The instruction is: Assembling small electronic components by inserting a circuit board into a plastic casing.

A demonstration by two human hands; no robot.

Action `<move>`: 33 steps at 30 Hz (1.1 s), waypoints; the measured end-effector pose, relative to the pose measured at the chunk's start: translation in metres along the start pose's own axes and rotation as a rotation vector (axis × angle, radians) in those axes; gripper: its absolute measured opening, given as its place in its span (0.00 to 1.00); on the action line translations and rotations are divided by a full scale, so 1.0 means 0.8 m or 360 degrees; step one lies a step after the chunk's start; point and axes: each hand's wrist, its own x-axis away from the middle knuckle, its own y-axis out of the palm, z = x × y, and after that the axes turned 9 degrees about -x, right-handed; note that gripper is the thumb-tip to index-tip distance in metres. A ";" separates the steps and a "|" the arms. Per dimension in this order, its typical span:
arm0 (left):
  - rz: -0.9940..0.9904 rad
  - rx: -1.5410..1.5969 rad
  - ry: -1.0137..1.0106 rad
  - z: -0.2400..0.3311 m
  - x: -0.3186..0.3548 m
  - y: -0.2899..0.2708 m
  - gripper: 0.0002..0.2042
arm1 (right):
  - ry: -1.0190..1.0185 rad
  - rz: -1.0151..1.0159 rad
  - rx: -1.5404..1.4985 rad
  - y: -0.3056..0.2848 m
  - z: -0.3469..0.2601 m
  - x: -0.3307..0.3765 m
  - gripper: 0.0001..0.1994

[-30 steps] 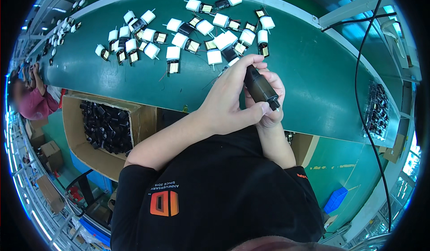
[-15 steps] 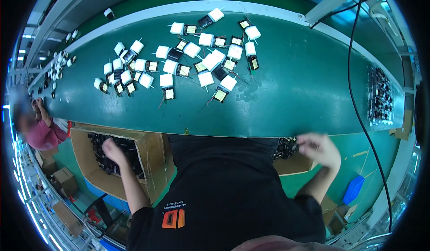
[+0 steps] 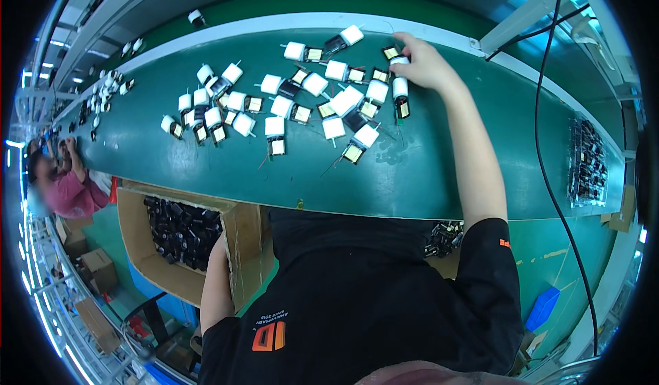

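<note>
Head view, looking down: my right hand [image 3: 420,63] is stretched out to the far edge of the green worktop [image 3: 439,172], fingers curled over a small white part [image 3: 399,61] at the far right of the scatter. How tightly they close on it I cannot tell, since the palm covers the contact. My left hand is out of sight; only the bare left forearm [image 3: 214,285] shows, dropping behind the wall of a cardboard box [image 3: 237,247] at my left side.

Around thirty small white plug-like parts [image 3: 274,125] and dark square parts [image 3: 301,114] lie loose in one patch on the worktop; an exact count fails where they overlap. A second, smaller cluster [image 3: 103,93] sits farther left, too small to count. The cardboard box is one, filled with black parts [image 3: 180,230], heaped and uncountable. Another batch of black parts [image 3: 445,237] peeps out beside my right sleeve, mostly hidden by my black shirt [image 3: 371,302]. One dark tray of parts [image 3: 587,162] lies at the right rim, warped by the lens. One black cable [image 3: 546,144] hangs across the right. Another person in pink [image 3: 68,189] works at the far left, blurred.
</note>
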 end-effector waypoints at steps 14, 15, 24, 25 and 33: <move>0.1275 0.0088 0.0397 0.189 0.097 -0.112 0.09 | 0.0047 -0.0496 -0.3204 -0.038 0.044 0.078 0.38; 0.1315 0.0104 0.0443 0.218 0.102 -0.121 0.12 | -0.0059 -0.0517 -0.3275 -0.036 0.040 0.086 0.40; -0.1028 0.2735 0.0946 0.440 0.095 -0.004 0.17 | -0.0519 -0.0091 -0.2841 0.037 -0.104 0.187 0.26; -0.1176 0.2749 0.0907 0.446 0.090 0.008 0.17 | -0.0572 -0.0025 -0.2793 0.047 -0.108 0.197 0.28; -0.1100 0.2073 0.1011 0.472 0.089 0.037 0.18 | -0.0750 0.0405 -0.1916 0.065 -0.163 0.235 0.26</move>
